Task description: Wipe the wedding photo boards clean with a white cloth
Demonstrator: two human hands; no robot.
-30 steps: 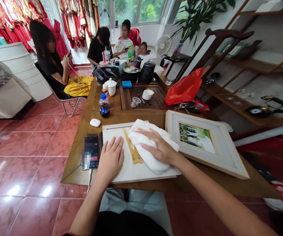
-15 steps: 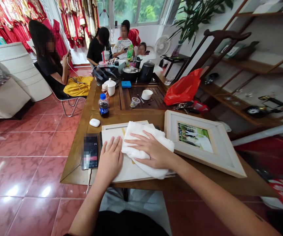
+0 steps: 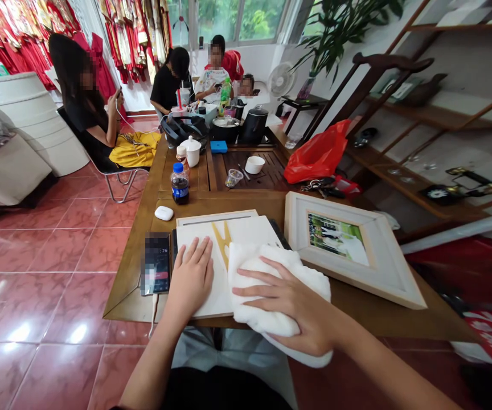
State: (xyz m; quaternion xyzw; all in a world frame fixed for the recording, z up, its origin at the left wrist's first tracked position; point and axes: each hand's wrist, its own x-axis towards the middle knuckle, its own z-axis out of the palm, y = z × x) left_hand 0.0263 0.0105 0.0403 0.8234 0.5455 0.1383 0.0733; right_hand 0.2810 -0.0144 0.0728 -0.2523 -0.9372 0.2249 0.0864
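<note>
1. Beneath the right hand [image 3: 291, 304]: white towel [image 3: 299, 262], bunched, its lower end reaching past the near edge of the wooden table [image 3: 122, 299].
2. Right-hand grip: wide, fingers splayed over the towel from above; cannot tell whether the thumb pinches it.
3. Left hand [image 3: 193, 279]: palm down, laid flat on a pale board [image 3: 252, 229], fingers lightly spread.
4. Between the hands: yellow shape [image 3: 220, 242] on the board, partly covered by the towel.
5. Just left of the left hand: phone [image 3: 163, 270], cable attached. Beyond: white case [image 3: 164, 213], blue-capped bottle [image 3: 180, 188].
6. Right of the towel, farther off: framed picture [image 3: 337, 236].
</note>
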